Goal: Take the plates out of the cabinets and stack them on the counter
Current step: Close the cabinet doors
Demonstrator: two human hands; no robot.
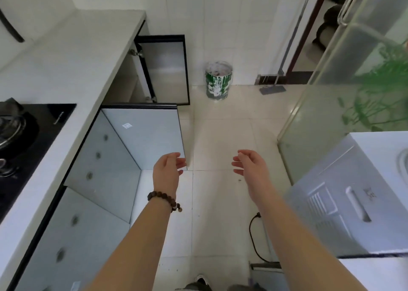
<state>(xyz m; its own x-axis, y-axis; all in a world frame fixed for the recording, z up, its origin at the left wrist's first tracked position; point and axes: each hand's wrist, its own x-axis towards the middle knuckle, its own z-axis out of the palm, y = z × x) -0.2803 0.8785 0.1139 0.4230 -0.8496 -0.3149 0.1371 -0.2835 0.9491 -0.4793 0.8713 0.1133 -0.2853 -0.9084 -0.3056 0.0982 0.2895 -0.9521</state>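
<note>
1. Left hand (169, 169): held out in front of the body, fingers relaxed and loosely curved, gripping nothing. Its fingertips lie at the lower outer corner of the near cabinet door (143, 136); whether they touch it cannot be told. A bracelet (165, 199) of dark wooden beads circles the wrist.
2. Right hand (250, 167): held out level with the left and well apart from it, palm turned towards it, fingers loosely curved, empty. It hangs over the tiled floor (220, 136).
3. Counter (72, 54): white, running along the left side of the view. A black gas hob (44, 123) is set into it nearer the viewer.
4. Cabinets below the counter: two doors stand swung out into the room, the near cabinet door and, beyond it, the dark-framed far cabinet door (167, 70). The counter's edge hides most of both interiors; only a pale part of the far cabinet's inside (125, 78) shows.
5. Plates: with the interiors mostly hidden, their place cannot be told from this view.
6. Surroundings: a green-and-white paint bucket (218, 81) stands against the tiled wall. A flat mop (272, 89) leans beside a doorway. A frosted glass door (331, 92) with a green leaf print stands at the right. A white appliance (364, 191) fills the lower right, with a black cord (254, 235) on the floor beside it.
</note>
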